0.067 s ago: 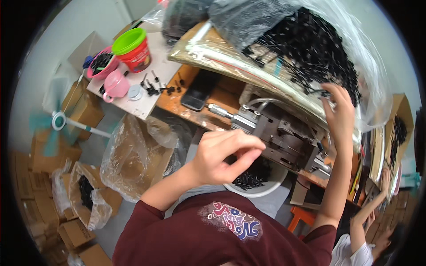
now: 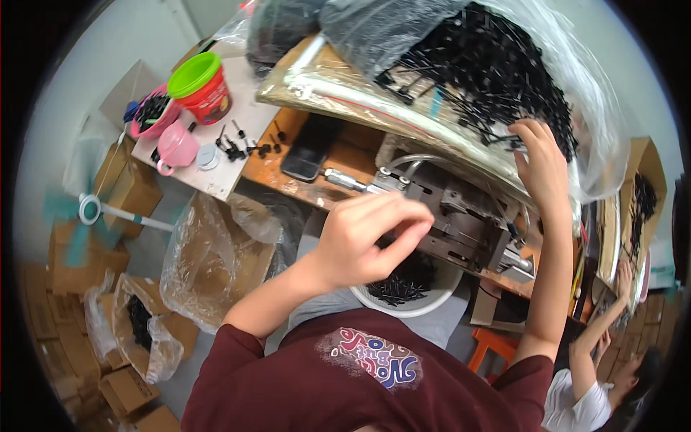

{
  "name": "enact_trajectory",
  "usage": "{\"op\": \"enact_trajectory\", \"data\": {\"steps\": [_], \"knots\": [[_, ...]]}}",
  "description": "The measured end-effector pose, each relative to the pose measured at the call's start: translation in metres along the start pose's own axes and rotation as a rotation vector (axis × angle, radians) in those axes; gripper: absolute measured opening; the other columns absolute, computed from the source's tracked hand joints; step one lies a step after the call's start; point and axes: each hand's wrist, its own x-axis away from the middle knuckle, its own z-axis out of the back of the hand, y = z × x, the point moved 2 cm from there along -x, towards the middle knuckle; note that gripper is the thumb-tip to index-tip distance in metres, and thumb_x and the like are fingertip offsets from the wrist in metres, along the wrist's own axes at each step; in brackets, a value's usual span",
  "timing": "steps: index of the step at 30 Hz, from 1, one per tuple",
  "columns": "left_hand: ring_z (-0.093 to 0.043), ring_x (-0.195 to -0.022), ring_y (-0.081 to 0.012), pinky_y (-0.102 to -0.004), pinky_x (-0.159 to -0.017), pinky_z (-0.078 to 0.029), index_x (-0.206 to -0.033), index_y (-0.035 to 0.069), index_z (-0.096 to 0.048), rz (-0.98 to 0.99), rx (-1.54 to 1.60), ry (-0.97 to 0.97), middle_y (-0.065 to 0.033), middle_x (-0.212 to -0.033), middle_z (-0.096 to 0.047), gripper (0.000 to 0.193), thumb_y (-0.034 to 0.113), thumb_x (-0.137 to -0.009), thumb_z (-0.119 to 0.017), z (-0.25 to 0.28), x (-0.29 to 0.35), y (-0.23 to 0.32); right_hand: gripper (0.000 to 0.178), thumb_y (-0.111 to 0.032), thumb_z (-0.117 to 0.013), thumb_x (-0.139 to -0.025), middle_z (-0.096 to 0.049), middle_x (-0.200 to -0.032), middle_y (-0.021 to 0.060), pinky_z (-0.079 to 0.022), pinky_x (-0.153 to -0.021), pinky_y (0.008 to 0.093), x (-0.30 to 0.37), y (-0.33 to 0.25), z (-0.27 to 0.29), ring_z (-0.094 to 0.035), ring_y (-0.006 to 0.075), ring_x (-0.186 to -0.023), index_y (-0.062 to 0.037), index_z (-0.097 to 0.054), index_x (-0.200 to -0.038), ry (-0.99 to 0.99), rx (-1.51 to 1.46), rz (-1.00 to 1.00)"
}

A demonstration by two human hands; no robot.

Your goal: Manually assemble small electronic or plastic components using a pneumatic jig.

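1. Pale, smooth walls (image 2: 140,61) close the room at the far left, and brown cardboard boxes (image 2: 129,385) are stacked on the grey floor.
2. Near them is a fan (image 2: 89,209) with teal blades, which look blurred, and a white pole.
3. Next comes an open carton, lined with a wrinkled, transparent plastic bag (image 2: 209,270).
4. On the white part of the bench (image 2: 216,183) are a pink basket (image 2: 168,119), a rounded pink cup (image 2: 180,144) and a red bucket (image 2: 216,103) with bright green rim.
5. To the right, the bench surface is of worn, orange-brown wood; a flat black phone (image 2: 314,147) lies on it.
6. The left hand (image 2: 367,237) hangs before the machine, palm down. Its grip is bent, thumb near the fingers; whether it has hold of something, I cannot tell.
7. Below it is a round white bowl (image 2: 425,311), containing thin black pieces.
8. The metal machine (image 2: 468,230) is dark and blocky, with shiny cylinders.
9. Behind it, slender black parts (image 2: 497,65) lie tangled in a heap, beside clear plastic sheet (image 2: 603,133).
10. The right hand (image 2: 541,162) is at the heap's near edge. Its grip is loosely parted, with no part clearly held.
11. Farther right, a co-worker's hand (image 2: 625,282) reaches toward another carton.
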Motion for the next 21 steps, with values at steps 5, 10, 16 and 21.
{"op": "enact_trajectory", "data": {"steps": [5, 10, 16, 21], "knots": [[-0.061, -0.095, -0.0278, -0.0365, -0.084, -0.049, -0.094, 0.004, -0.066, -0.097, -0.215, -0.017, -0.0092, -0.098, -0.065, 0.012, 0.007, -0.083, -0.069, -0.046, -0.064, -0.040, 0.045, 0.008, -0.061, -0.070, -0.063, -0.112, 0.0075, -0.051, -0.089, 0.0386, -0.009, 0.067, -0.028, -0.059, 0.0279, -0.110, -0.0065, -0.062, -0.112, -0.213, 0.208, -0.007], [-0.062, -0.096, -0.0301, -0.0408, -0.086, -0.050, -0.098, 0.006, -0.069, -0.116, -0.521, -0.028, -0.0087, -0.098, -0.067, 0.017, 0.012, -0.082, -0.068, -0.101, -0.107, -0.110, 0.038, 0.007, -0.061, -0.070, -0.064, -0.104, 0.0116, -0.053, -0.082, 0.0416, -0.008, 0.064, -0.045, -0.064, 0.0330, -0.097, -0.0033, -0.061, -0.107, -0.358, 0.201, 0.096], [-0.066, -0.090, -0.0288, -0.0410, -0.078, -0.053, -0.093, 0.009, -0.072, 0.004, -0.583, -0.232, -0.0079, -0.091, -0.068, 0.015, 0.018, -0.082, -0.069, -0.102, -0.129, -0.118, 0.026, 0.001, -0.062, -0.073, -0.063, -0.100, 0.0145, -0.053, -0.079, 0.0440, 0.004, 0.077, -0.040, -0.064, 0.0368, -0.091, 0.0006, -0.057, -0.099, -0.371, 0.210, 0.082], [-0.065, -0.076, -0.0204, -0.0323, -0.066, -0.051, -0.091, 0.005, -0.070, 0.001, -0.316, -0.137, -0.0070, -0.089, -0.066, 0.015, 0.017, -0.082, -0.073, -0.074, -0.116, -0.080, 0.027, -0.007, -0.057, -0.090, -0.063, -0.100, 0.0243, -0.050, -0.077, 0.0478, 0.019, 0.085, -0.034, -0.062, 0.0421, -0.092, -0.0018, -0.045, -0.113, -0.253, -0.016, -0.005]]}}
